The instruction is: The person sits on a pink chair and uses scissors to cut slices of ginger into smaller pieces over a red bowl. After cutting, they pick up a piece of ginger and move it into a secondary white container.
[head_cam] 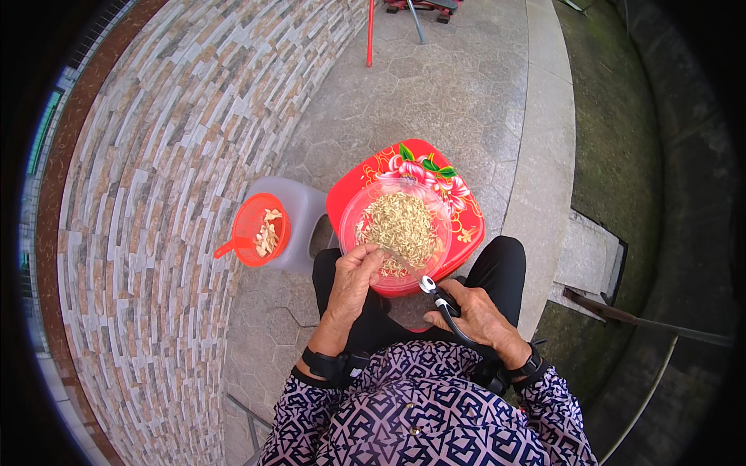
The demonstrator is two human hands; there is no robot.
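Observation:
My right hand [475, 314] grips the black-and-white handles of a pair of scissors [443, 306], whose blades slant up to the left over a clear plastic bowl [444, 212]. At the blade tips, my left hand [356, 274] has its thumb and fingertips pinched together; anything between them is too small to make out. Inside the bowl lies a heap of short, pale yellow-green cut pieces [405, 227], perhaps dried plant matter. Beneath the bowl is a red square stool top [364, 177] printed with pink lilies.
To the left, an orange plastic strainer [242, 224] with pale dried slices [267, 236] sits on a translucent plastic stool [303, 204]. A stone-clad wall [163, 204] runs along the left. Red and grey poles [370, 35] stand ahead on the paving [431, 93]. A kerb [545, 145] borders the right.

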